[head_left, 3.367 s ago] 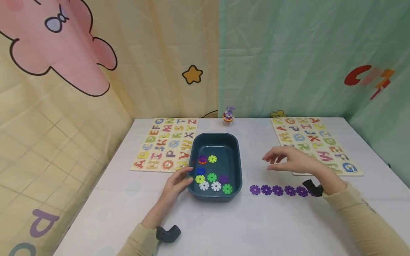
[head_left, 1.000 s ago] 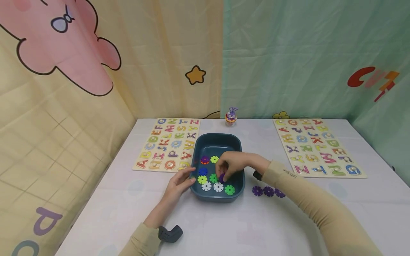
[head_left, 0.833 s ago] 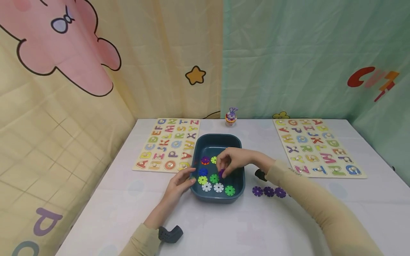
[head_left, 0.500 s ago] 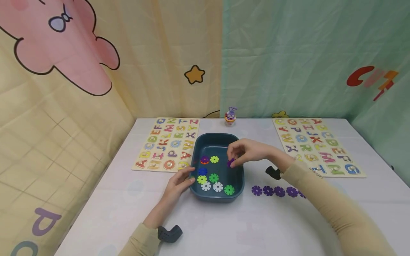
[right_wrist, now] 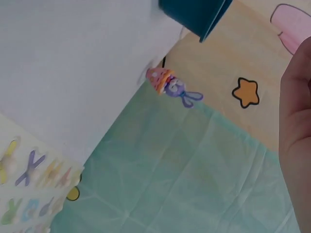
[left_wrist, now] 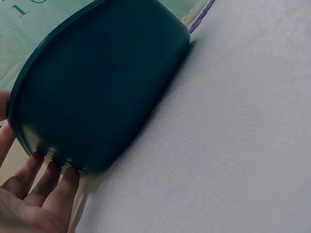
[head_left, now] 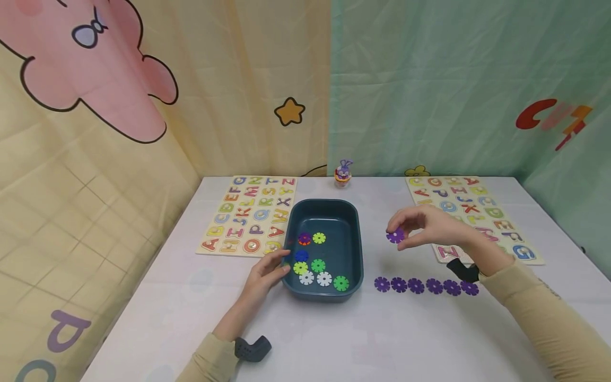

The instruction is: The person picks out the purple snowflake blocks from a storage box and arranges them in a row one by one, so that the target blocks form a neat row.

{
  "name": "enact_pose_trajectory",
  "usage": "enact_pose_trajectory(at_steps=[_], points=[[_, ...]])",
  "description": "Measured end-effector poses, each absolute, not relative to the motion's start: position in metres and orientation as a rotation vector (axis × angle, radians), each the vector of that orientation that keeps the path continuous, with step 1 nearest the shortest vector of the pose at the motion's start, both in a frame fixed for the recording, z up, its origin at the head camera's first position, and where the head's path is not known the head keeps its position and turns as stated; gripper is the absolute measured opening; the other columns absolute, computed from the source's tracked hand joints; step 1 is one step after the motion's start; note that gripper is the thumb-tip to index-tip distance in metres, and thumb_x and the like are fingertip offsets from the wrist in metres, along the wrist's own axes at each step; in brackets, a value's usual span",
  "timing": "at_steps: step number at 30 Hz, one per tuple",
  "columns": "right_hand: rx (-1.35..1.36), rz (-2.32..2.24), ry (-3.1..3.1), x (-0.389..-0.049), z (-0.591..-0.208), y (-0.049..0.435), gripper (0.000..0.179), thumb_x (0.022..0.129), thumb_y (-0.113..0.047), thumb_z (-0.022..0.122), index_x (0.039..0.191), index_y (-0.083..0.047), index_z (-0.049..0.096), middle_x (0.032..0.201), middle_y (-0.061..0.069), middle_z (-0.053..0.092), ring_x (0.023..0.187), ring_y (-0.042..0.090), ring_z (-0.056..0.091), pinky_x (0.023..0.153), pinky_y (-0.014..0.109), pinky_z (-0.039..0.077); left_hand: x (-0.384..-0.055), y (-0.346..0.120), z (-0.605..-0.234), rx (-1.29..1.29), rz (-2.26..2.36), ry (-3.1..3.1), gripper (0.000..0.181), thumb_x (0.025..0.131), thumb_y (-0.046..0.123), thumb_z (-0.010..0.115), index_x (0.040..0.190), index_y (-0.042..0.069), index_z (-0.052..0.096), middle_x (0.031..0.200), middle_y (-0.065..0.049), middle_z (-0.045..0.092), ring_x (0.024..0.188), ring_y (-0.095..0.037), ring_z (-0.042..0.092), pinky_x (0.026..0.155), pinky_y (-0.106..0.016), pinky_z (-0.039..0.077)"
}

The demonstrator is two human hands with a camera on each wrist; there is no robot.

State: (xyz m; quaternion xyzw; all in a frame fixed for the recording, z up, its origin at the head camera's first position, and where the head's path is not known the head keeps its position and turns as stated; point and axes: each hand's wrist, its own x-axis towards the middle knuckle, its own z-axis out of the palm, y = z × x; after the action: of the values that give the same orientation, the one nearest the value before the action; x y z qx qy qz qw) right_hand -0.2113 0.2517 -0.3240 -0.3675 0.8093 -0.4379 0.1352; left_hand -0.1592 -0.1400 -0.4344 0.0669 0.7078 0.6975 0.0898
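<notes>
My right hand (head_left: 431,231) pinches a purple snowflake building disc (head_left: 395,236) between thumb and fingers, raised over the table right of the bin. Nearer me, several purple snowflake discs (head_left: 416,286) lie in a side-by-side row. My left hand (head_left: 264,273) rests against the left side of the dark teal bin (head_left: 324,298); in the left wrist view its fingertips (left_wrist: 73,172) touch the bin's outer wall. Inside the bin lie white (head_left: 324,278), green (head_left: 341,283), yellow (head_left: 319,237) and blue discs (head_left: 302,255), and a purple disc (head_left: 304,238) overlapping an orange one.
Wooden alphabet puzzle boards lie behind on the left (head_left: 245,215) and on the right (head_left: 491,217), the latter partly behind my right hand. A small purple rabbit figure (head_left: 342,174) stands at the table's back edge, before the curtain (head_left: 429,106).
My right hand reached into the bin, took the purple disc from among the others and carried it out to the right. My left hand stayed at the bin's side.
</notes>
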Motion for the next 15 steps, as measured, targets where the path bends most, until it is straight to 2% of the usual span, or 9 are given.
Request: enact_pose_trajectory(at_steps=[7, 15], points=[[-0.994, -1.399, 2.408, -0.186, -0.337, 0.294, 0.027, 0.079, 0.004, 0.071, 0.104, -0.002, 0.064, 0.1, 0.001, 0.065, 0.079, 0.016, 0.061, 0.071, 0.026, 0.054, -0.159, -0.141, -0.435, 0.2, 2.07, 2.107, 0.045, 0.089, 0.02, 0.064, 0.131, 0.009, 0.052, 0.149, -0.003, 0.032, 0.138, -0.026, 0.027, 0.106, -0.044, 0.034], [-0.706, -1.427, 2.639, -0.158, -0.357, 0.337, 0.029, 0.082, 0.004, 0.067, 0.11, -0.003, 0.064, 0.098, -0.006, 0.065, 0.076, 0.012, 0.059, 0.064, 0.021, 0.054, -0.159, -0.14, -0.436, 0.201, 2.068, 2.116, 0.045, 0.089, 0.021, 0.064, 0.13, 0.01, 0.053, 0.149, -0.003, 0.032, 0.138, -0.027, 0.027, 0.106, -0.045, 0.034]])
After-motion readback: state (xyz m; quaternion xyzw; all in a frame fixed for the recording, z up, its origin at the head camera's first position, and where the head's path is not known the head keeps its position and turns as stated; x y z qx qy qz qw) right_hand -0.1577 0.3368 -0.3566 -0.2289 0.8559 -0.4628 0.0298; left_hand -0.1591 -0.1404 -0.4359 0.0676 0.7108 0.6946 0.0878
